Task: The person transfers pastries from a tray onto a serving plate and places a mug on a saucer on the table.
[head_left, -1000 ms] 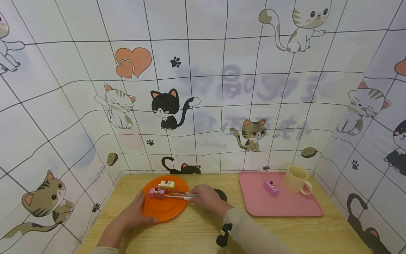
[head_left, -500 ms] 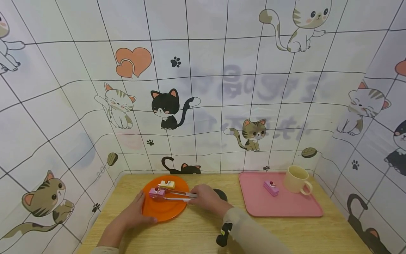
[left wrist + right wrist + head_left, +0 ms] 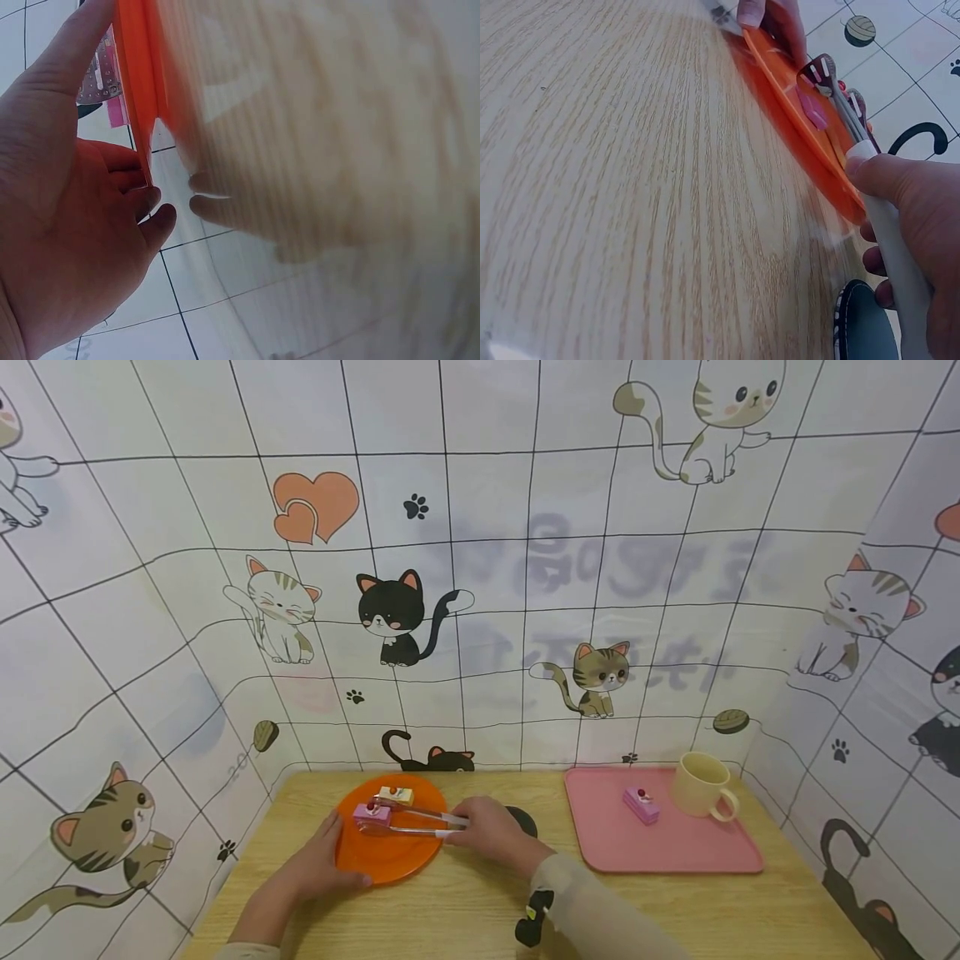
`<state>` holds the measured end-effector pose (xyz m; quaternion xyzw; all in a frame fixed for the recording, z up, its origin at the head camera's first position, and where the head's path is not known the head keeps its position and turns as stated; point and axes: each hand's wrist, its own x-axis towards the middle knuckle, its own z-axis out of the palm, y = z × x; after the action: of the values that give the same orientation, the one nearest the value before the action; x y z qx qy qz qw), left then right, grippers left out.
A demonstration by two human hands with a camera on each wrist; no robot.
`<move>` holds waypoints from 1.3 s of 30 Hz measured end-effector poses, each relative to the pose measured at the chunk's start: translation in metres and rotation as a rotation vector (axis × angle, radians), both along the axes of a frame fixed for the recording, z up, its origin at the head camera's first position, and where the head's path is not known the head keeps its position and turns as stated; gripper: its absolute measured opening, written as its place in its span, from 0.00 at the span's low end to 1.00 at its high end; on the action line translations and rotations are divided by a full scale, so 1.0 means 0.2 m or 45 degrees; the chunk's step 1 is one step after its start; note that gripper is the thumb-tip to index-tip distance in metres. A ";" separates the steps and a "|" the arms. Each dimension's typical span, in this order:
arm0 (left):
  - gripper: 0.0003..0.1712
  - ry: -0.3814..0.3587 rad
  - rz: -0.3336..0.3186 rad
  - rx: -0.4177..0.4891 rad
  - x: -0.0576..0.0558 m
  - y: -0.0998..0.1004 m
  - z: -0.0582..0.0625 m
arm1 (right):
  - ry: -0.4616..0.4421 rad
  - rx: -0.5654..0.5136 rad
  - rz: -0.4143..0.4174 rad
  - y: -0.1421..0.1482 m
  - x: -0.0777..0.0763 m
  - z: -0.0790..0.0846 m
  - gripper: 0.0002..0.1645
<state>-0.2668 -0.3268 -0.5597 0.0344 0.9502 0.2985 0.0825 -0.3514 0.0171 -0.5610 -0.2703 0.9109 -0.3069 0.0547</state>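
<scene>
My right hand (image 3: 491, 831) holds a pair of tongs (image 3: 889, 247) by its white handle. The tongs' arms stand apart, and their tips lie either side of a pink toy cake slice (image 3: 367, 816) with a red berry on top. That slice sits at the left of an orange plate (image 3: 408, 852), just in front of a yellow toy cake slice (image 3: 401, 797). My left hand (image 3: 322, 860) grips the plate's left rim, thumb at the front edge and fingers round the left side. In the left wrist view the fingers (image 3: 124, 172) are at the orange rim.
On the right, a pink tray (image 3: 667, 852) bears another pink cake slice (image 3: 641, 805) and a pale yellow mug (image 3: 701, 785). A dark round object (image 3: 522, 818) lies behind my right hand, partly hidden. Cat-print cloth (image 3: 495, 627) walls the wooden table (image 3: 450, 918) at the back and sides.
The tongs' arms have spread wider around the pink cake slice, which stays on the plate in about the same spot. My left hand has not visibly moved.
</scene>
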 end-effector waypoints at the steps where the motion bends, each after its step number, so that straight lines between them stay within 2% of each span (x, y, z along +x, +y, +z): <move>1: 0.84 0.000 0.000 0.000 0.00 0.00 0.00 | 0.005 -0.005 0.000 0.00 0.00 0.00 0.16; 15: 0.84 -0.005 -0.003 -0.019 -0.02 -0.01 -0.02 | -0.001 -0.030 -0.014 0.02 0.01 0.00 0.19; 19: 0.84 -0.002 -0.003 -0.024 -0.02 -0.01 -0.02 | -0.006 -0.079 -0.037 0.04 0.02 0.00 0.20; 27: 0.83 -0.005 0.000 -0.023 -0.01 0.00 0.00 | 0.017 -0.079 -0.098 0.11 0.08 0.05 0.22; 39: 0.83 -0.014 0.005 -0.010 0.00 0.00 0.00 | 0.073 -0.179 -0.077 0.27 0.13 0.04 0.18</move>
<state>-0.2665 -0.3264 -0.5598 0.0307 0.9509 0.2952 0.0873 -0.3246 0.0703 -0.5528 -0.2547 0.8960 -0.3637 0.0003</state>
